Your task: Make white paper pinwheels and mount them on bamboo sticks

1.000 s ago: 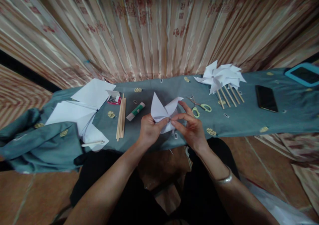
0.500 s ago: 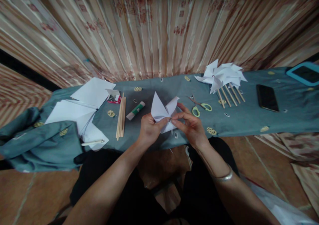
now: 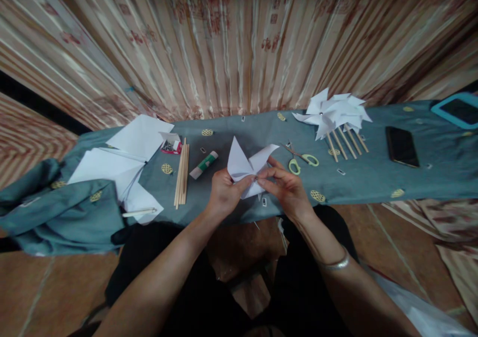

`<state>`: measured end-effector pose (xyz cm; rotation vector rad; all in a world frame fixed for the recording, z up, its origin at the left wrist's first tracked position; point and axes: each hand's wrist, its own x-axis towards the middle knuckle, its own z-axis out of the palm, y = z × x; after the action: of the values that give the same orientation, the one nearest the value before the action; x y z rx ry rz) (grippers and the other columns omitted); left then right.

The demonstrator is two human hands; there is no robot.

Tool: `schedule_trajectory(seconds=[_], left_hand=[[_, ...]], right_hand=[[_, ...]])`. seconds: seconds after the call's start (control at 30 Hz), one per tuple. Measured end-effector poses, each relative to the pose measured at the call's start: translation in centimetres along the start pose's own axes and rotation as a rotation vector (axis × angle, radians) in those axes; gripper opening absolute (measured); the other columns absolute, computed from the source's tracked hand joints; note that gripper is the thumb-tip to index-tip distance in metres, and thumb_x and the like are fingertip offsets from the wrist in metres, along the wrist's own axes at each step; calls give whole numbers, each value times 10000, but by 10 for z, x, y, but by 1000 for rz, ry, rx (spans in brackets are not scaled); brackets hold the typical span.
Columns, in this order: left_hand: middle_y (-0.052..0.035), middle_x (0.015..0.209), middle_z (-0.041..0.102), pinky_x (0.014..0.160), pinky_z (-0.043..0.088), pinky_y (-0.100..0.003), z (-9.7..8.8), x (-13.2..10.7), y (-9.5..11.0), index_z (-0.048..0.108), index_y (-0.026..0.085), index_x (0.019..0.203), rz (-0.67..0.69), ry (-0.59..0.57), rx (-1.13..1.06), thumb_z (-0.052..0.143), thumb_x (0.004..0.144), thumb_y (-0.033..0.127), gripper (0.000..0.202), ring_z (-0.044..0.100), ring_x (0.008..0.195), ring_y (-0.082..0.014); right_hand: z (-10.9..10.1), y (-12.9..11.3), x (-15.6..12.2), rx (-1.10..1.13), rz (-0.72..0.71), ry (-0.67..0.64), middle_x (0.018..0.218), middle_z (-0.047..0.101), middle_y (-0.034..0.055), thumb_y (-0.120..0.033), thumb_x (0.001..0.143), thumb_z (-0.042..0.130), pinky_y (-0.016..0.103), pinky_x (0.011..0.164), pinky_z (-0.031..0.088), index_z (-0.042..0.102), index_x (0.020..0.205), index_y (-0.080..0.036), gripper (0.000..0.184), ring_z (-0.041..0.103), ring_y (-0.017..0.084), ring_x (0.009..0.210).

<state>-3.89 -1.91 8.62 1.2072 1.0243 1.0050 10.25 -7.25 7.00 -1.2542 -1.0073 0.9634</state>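
Note:
A white paper pinwheel (image 3: 239,160) is held over the near part of the cloth-covered table, its blades folded in toward the middle. My left hand (image 3: 225,190) grips it from the left, thumb pressed near the centre. From the right, my right hand (image 3: 286,185) pinches the same centre with thumb and index finger. A small shiny pin head (image 3: 256,178) shows between the thumbs. To the left lie a green and white glue stick (image 3: 203,165) and several wooden sticks (image 3: 181,175). Green-handled scissors (image 3: 303,160) lie open just right of the pinwheel.
Finished-looking pinwheels on sticks (image 3: 334,110) are piled at the back right, left of a black phone (image 3: 402,146) and a blue-framed device (image 3: 458,110). At the left are white paper sheets (image 3: 108,165), a small pin box (image 3: 172,144) and a pen (image 3: 140,212). A curtain (image 3: 239,43) hangs behind.
The pinwheel's right blade has opened outward and now reaches farther right. Both hands keep almost the same place and grip.

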Motion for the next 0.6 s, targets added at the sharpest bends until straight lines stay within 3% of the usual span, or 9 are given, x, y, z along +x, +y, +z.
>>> schedule_trajectory(seconds=[0.1, 0.3, 0.6], left_hand=[[-26, 694, 732, 597, 493, -254, 0, 0, 0, 729, 148, 677, 6, -1, -4, 765, 586, 197, 109, 636, 629, -166], [-25, 693, 734, 586, 491, -251, 0, 0, -2, 731, 149, 680, 20, 9, 2, 761, 590, 200, 108, 641, 624, -168], [-32, 714, 745, 606, 509, -261, 1, -1, 1, 733, 150, 688, 10, 25, 16, 758, 583, 188, 115, 657, 649, -181]], right_hand=[[-1, 0, 0, -1, 8, -11, 1215, 649, 36, -375, 685, 798, 492, 1154, 280, 719, 731, -271, 138, 385, 270, 1376], [0, -1, 0, 3, 25, -3, 1190, 654, 39, -352, 687, 790, 455, 1061, 413, 715, 722, -268, 118, 439, 279, 1337], [1, 1, 0, 25, 41, -9, 1178, 656, 40, -364, 683, 794, 431, 1006, 456, 716, 729, -265, 135, 500, 278, 1271]])
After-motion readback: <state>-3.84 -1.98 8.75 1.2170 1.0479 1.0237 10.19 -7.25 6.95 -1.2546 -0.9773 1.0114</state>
